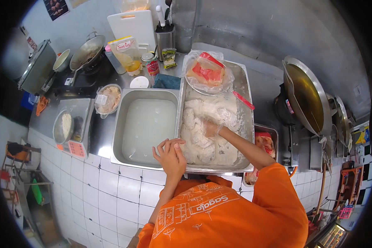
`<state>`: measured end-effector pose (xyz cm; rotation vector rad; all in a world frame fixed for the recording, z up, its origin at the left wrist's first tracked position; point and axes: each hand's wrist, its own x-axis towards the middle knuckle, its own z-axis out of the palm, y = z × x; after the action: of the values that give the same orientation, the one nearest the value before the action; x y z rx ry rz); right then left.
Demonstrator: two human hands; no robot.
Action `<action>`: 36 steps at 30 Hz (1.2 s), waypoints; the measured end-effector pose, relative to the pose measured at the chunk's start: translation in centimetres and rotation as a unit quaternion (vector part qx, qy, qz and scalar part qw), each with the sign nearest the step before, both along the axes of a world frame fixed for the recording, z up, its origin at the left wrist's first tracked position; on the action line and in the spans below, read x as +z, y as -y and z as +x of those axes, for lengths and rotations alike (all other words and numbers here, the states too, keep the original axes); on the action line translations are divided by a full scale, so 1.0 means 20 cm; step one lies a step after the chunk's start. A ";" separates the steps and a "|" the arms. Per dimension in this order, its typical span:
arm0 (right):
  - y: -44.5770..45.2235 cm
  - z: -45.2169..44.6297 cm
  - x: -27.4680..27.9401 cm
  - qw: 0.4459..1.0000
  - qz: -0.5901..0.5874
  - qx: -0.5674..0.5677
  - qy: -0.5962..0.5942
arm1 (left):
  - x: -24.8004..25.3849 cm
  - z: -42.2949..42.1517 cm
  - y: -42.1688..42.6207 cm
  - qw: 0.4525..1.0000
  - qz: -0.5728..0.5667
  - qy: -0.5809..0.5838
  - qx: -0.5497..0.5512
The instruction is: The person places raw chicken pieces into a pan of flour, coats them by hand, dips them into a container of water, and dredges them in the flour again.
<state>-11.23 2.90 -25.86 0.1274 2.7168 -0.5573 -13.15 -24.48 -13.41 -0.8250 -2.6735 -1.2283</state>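
Note:
My right hand, in what looks like a clear plastic glove, reaches down into a metal tray of white flour. Its fingers are hidden by the flour and the coated lumps around them. Several flour-covered pieces lie there, their kind not clear under the coating. Bare and holding nothing, my left hand is raised at the tray's front left edge with its fingers apart. To its left stands a deep metal pan of cloudy liquid.
A plastic-wrapped bowl and a red-handled utensil rest on the flour tray. At right is a large wok of oil. A tray of red-wrapped pieces sits lower right. A digital scale and plastic tub are at left.

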 end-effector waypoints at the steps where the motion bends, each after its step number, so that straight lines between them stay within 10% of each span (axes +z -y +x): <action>1: 0.01 -0.01 0.04 1.000 -0.009 0.000 0.019 | 0.00 0.00 0.00 1.000 -0.001 0.000 0.001; 10: 0.01 0.03 0.20 0.961 -0.137 -0.059 0.232 | 0.01 0.00 0.00 1.000 -0.005 0.010 0.000; 13: 0.15 0.13 0.04 0.989 -0.131 -0.068 0.025 | 0.01 0.00 -0.01 1.000 -0.002 0.017 -0.004; 22: 0.03 -0.04 0.19 0.909 -0.291 -0.278 -0.111 | 0.01 -0.01 0.00 1.000 -0.009 0.022 -0.008; 25: 0.05 -0.18 0.03 0.922 -0.192 -0.150 -0.302 | 0.00 -0.01 0.00 1.000 -0.012 0.018 -0.009; 28: 0.10 -0.25 0.08 0.975 0.174 -0.128 -0.047 | 0.00 -0.01 0.00 1.000 -0.012 0.019 -0.009; 36: 0.00 -0.29 -0.09 0.986 0.059 -0.115 -0.107 | 0.00 -0.01 0.00 0.999 -0.008 0.030 -0.004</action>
<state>-17.01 2.81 -27.75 0.4394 2.9671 -0.4969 -13.35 -24.38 -13.41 -0.8150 -2.7339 -1.2552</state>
